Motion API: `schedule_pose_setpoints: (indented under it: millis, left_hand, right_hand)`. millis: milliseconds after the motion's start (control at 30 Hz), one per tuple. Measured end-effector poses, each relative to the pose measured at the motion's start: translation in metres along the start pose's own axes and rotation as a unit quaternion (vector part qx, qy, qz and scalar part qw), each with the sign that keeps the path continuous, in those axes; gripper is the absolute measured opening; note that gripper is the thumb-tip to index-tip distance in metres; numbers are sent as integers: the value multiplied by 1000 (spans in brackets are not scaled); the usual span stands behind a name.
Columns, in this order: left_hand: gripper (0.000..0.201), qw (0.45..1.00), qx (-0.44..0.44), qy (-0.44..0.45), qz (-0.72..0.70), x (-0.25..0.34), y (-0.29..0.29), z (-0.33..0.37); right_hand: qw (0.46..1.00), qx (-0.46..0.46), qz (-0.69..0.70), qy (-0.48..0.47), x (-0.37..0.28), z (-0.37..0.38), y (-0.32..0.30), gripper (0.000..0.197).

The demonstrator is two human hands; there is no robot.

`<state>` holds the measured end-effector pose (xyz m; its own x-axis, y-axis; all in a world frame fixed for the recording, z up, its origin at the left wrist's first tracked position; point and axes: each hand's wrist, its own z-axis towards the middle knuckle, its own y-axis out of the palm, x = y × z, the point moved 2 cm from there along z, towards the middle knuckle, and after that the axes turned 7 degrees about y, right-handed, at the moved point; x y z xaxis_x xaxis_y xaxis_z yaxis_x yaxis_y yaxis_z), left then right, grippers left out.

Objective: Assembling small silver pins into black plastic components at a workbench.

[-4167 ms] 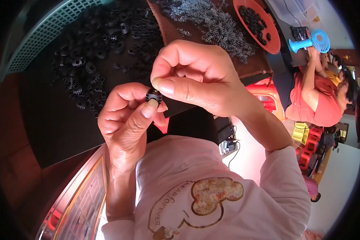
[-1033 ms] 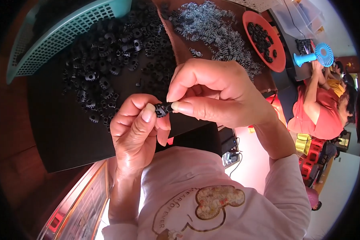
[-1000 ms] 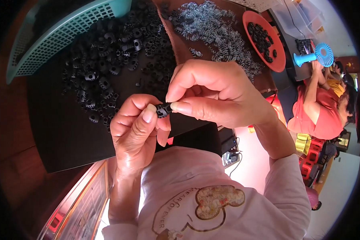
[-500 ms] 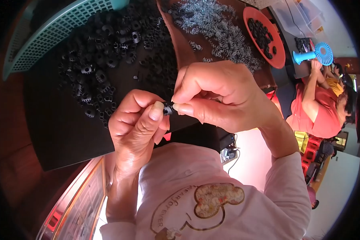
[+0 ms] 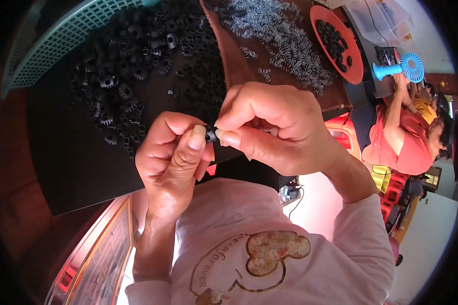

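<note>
In front of my body, a small black plastic cord lock (image 5: 210,134) is held between my two hands. My left hand (image 5: 168,160) pinches it between thumb and bent fingers. From the other side, my right hand (image 5: 282,124) closes thumb and forefinger on its right end; any small part between those tips is hidden. Beyond my left hand, a heap of black cord lock parts (image 5: 137,63) covers the dark table (image 5: 86,173). Further off, behind my right hand, many small metal springs (image 5: 277,38) lie on a brown cloth (image 5: 338,99).
A teal perforated basket (image 5: 61,56) stands at the far left. At the far right are a red bowl (image 5: 355,73) of small black parts and a clear plastic bin (image 5: 379,23). A person in red (image 5: 407,134) sits to the right, near a blue handheld fan (image 5: 411,67).
Both hands stay together around the cord lock, shifted very slightly left. The cord lock now appears turned, with a round hole showing, and my right fingertips sit closer against it.
</note>
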<state>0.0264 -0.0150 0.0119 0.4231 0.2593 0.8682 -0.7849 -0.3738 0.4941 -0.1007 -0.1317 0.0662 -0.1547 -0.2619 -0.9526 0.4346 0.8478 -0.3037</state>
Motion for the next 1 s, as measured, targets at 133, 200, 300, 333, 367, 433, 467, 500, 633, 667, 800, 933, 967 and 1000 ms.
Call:
schedule_pose_setpoints:
  millis: [133,200,300,333,367,433,467,500,633,667,800,933,967,1000]
  left_hand:
    - [18,1000,3,18,8,0,2,-1]
    - [18,1000,8,16,5,-1,3,-2]
    - [17,1000,6,25,0,-2,3,-1]
    - [17,999,4,33,1,-2,2,-1]
    - [16,1000,-4,28,-2,-2,2,-1]
    - [14,999,-24,27,3,-2,2,0]
    - [14,999,-27,19,-1,-3,2,1]
    - [14,999,-33,15,1,-3,3,1]
    - [15,1000,-24,-18,-2,-2,6,2]
    - [15,1000,-17,-25,7,-1,6,2]
    - [14,993,-63,-44,94,0,9,4]
    - [13,996,-74,-29,49,1,10,6]
    - [13,996,-74,-30,50,2,9,6]
    - [13,996,-67,-48,35,2,9,6]
  right_hand:
    - [983,17,-104,-153,0,6,2,5]
    - [980,33,-117,-155,0,6,3,4]
    - [1000,22,-5,-13,-2,4,1,5]
    - [998,29,31,35,-3,4,-1,6]
    - [996,22,50,63,-3,4,-4,7]
    - [994,28,71,76,-3,6,-6,10]
    - [993,26,74,84,-2,7,-6,10]
    - [992,27,78,92,0,8,-6,10]
    - [993,-14,50,103,5,7,-11,9]
    - [991,-18,53,121,7,6,-11,9]
    - [991,20,-115,-70,11,8,-13,11]
    - [967,29,-184,-175,12,3,-9,27]
    - [967,30,-183,-176,12,2,-8,27]
    - [956,40,-219,-194,11,1,-8,35]
